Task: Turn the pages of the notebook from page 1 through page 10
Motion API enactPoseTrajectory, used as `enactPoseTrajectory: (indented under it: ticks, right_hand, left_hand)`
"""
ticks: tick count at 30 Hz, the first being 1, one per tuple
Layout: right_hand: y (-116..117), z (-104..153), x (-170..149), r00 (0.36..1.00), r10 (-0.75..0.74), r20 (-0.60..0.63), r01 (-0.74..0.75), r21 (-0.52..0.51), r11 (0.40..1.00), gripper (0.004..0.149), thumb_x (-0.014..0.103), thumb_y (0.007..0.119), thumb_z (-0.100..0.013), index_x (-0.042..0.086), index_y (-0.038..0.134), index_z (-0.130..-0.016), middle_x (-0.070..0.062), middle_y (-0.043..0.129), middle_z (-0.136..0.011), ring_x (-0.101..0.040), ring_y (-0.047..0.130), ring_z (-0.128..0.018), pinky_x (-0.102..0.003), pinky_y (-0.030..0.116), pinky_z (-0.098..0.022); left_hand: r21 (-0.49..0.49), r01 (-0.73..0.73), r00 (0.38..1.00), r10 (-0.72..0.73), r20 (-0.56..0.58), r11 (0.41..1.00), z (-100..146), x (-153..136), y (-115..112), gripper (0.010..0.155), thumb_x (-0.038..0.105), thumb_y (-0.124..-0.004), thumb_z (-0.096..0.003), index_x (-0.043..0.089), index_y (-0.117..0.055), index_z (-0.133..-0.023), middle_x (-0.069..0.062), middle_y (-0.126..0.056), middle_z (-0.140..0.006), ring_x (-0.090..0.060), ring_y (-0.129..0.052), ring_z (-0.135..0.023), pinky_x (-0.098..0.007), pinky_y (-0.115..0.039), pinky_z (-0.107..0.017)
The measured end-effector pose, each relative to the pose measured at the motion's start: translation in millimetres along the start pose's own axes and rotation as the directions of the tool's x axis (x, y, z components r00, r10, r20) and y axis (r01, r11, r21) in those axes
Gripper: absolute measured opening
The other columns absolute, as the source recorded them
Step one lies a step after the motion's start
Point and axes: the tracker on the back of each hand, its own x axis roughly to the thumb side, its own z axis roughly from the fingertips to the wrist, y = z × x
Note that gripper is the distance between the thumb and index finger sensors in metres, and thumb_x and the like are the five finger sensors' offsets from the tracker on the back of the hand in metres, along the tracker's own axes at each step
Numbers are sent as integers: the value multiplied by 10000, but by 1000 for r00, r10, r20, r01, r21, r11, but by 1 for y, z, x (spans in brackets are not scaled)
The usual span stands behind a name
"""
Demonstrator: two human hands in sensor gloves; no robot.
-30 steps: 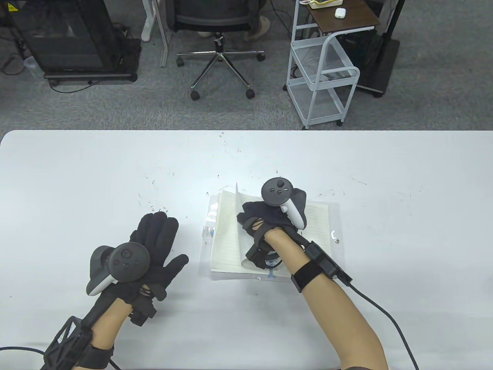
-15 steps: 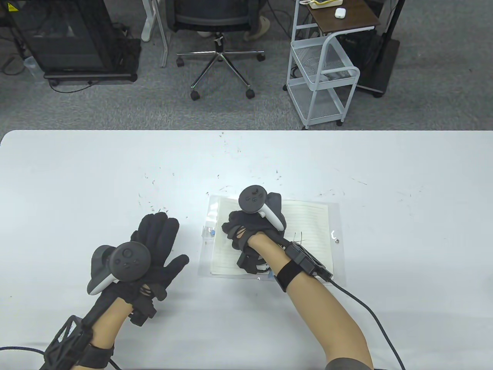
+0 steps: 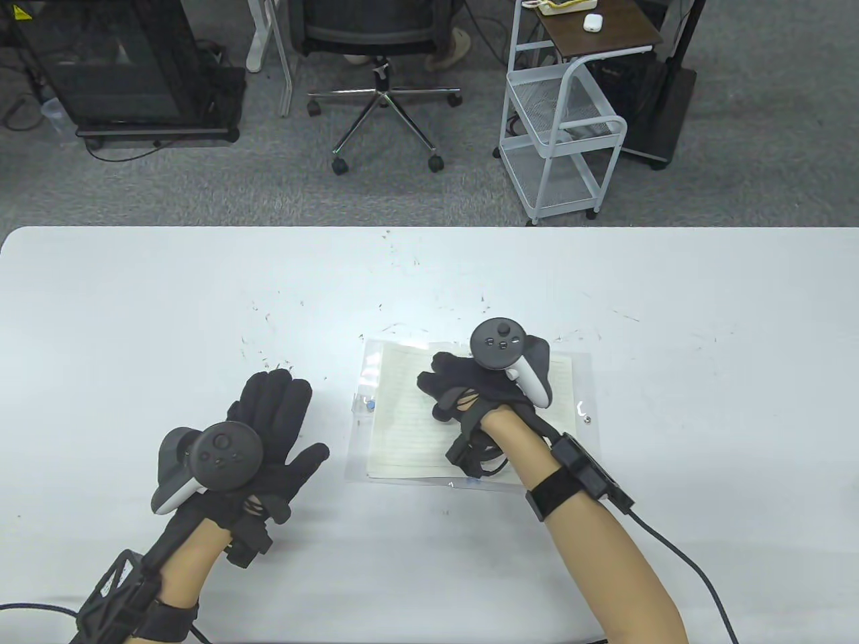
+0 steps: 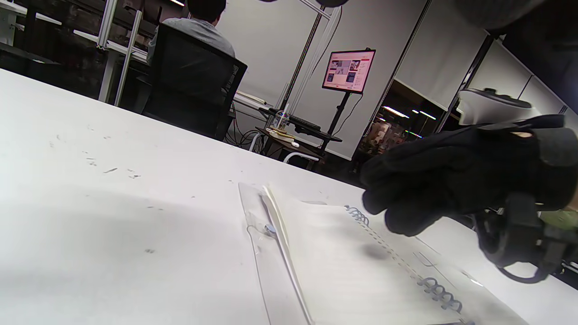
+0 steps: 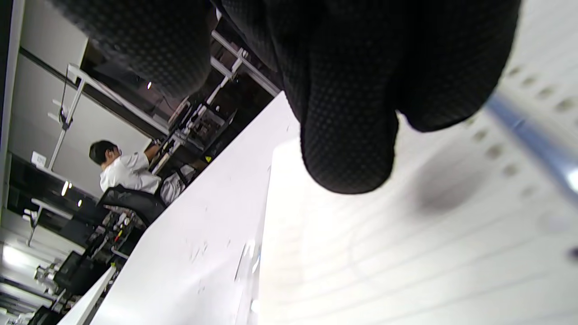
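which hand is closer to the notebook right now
Right. The right hand hovers directly over the open notebook, fingers just above the left page without clearly touching. The left hand lies flat on the table, off to the notebook's left.

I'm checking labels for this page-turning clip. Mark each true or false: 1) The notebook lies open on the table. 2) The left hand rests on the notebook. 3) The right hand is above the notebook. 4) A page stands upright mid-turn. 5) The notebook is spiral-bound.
1) True: the notebook lies open on the table.
2) False: the left hand lies on the table, beside the notebook.
3) True: the right hand is above its pages.
4) False: the pages lie flat.
5) True: spiral binding shows.
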Motion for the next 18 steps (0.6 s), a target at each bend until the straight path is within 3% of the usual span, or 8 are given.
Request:
enactPoseTrajectory:
  ticks: [5, 11, 14, 18]
  right_hand:
    - [-31, 25, -33, 999, 32, 7, -31, -107, 994, 743, 488, 800, -490, 36, 456, -969, -309, 702, -924, -450, 935, -687, -620, 749, -487]
    - [-43, 40, -76, 935, 347, -64, -353, -117, 928, 911, 615, 792, -479, 90, 266, -1008, -326, 384, -1049, -613, 489, -910, -740, 506, -581]
    - [-40, 39, -97, 878, 470, -96, -474, -33, 880, 1011, 704, 762, -467, 111, 141, -1000, -359, 234, -1042, -664, 296, -923, -784, 379, -591]
    - [-28, 34, -116, 853, 509, -115, -495, 130, 859, 1102, 770, 726, -452, 120, -8, -954, -395, 81, -990, -702, 123, -878, -819, 271, -573]
  left_hand:
    - [-1, 0, 1000, 0, -5, 1000, 0, 0, -1, 865, 687, -634, -456, 249, -330, -1137, -99, -233, -1195, -461, -197, -1149, -711, -351, -747]
    - [-6, 1, 1000, -1, -15, 1000, 0, -1, -2, 869, 688, -636, -451, 251, -329, -1137, -99, -234, -1195, -461, -196, -1149, -711, -350, -747]
    - [-13, 1, 1000, -1, -21, 1000, -1, -2, -3, 864, 686, -635, -456, 250, -331, -1137, -99, -235, -1194, -462, -198, -1148, -711, -351, -746]
    - [-18, -1, 1000, 1, -24, 1000, -1, -3, -3, 870, 688, -636, -451, 250, -329, -1137, -100, -234, -1194, -461, -196, -1148, -711, -350, -746]
